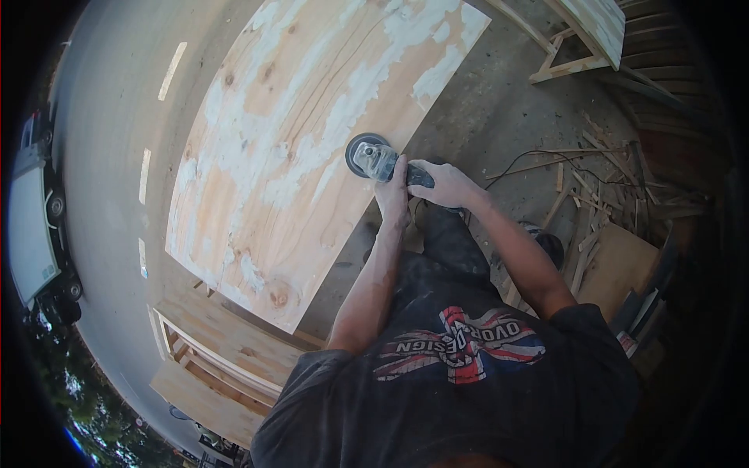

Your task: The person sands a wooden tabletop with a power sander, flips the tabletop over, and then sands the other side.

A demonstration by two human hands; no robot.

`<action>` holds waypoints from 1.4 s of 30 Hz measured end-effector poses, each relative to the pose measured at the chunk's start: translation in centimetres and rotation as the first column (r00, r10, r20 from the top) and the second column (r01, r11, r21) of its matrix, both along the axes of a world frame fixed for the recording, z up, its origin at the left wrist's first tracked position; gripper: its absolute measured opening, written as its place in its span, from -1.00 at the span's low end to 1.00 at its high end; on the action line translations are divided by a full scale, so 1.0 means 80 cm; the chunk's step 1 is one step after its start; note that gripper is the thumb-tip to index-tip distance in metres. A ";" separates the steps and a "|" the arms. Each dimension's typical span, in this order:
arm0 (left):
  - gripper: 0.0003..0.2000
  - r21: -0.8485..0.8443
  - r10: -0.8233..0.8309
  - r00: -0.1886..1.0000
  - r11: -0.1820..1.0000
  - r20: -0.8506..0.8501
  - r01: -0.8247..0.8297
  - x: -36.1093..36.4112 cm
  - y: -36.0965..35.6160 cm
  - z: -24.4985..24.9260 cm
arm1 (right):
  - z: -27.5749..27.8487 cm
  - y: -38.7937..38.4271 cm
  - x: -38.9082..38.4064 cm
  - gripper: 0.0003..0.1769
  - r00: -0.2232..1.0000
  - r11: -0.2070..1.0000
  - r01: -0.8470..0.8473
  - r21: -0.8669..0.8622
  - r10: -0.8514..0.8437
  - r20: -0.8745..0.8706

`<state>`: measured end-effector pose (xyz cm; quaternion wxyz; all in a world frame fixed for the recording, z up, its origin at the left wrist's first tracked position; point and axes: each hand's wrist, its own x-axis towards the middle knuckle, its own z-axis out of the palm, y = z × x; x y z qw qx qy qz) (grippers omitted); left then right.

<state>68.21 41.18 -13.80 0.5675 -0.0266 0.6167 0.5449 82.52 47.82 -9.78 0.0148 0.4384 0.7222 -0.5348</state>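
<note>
An angle grinder [374, 160] with a round dark disc lies over the right edge of a plywood panel [257, 187], its disc on or just above the wood. My left hand [392, 196] is closed around the front of the grinder's body, behind its dusty head. Farther back, my right hand [446, 186] wraps the grinder's dark rear handle. Pale filler patches and brown knots cover much of the panel's surface. Whitish dust coats both hands. The underside of the disc is hidden.
A dark cord [538, 154] runs over the ground at right, near scattered wood strips [605, 183]. Wooden frames stand at the lower left [211, 359] and upper right [577, 47]. A white truck [35, 226] is on the road at far left.
</note>
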 end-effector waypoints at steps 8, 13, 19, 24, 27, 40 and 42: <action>-0.54 -0.060 0.004 0.997 0.998 -0.073 -0.008 0.082 0.104 -0.008 | 0.008 0.119 0.074 -0.29 0.997 0.999 -0.050 -0.002 0.050 0.054; -0.56 -0.094 -0.144 0.979 0.987 -0.147 0.131 0.121 0.173 0.018 | 0.006 0.166 0.121 -0.28 0.996 0.998 0.048 -0.040 -0.045 0.073; -0.55 -0.015 -0.267 0.956 0.964 -0.119 0.267 0.157 0.251 0.007 | -0.014 0.209 0.175 -0.28 0.977 0.980 0.192 0.061 -0.197 0.086; -0.48 0.006 -0.479 0.876 0.877 -0.049 0.480 0.152 0.278 0.008 | -0.026 0.202 0.183 -0.33 0.949 0.949 0.313 0.027 -0.314 0.024; -0.43 -0.062 -0.422 0.897 0.906 -0.127 0.418 0.129 0.238 0.013 | -0.033 0.178 0.156 -0.32 0.951 0.953 0.302 0.016 -0.301 -0.069; -0.59 -0.120 0.070 0.990 0.989 -0.126 -0.085 -0.054 -0.130 0.002 | 0.005 -0.084 -0.065 -0.13 0.973 0.975 -0.215 -0.055 0.218 0.071; -0.59 -0.088 0.130 0.988 0.987 -0.083 -0.137 -0.061 -0.131 -0.006 | 0.011 -0.090 -0.073 -0.14 0.977 0.980 -0.181 -0.078 0.188 0.096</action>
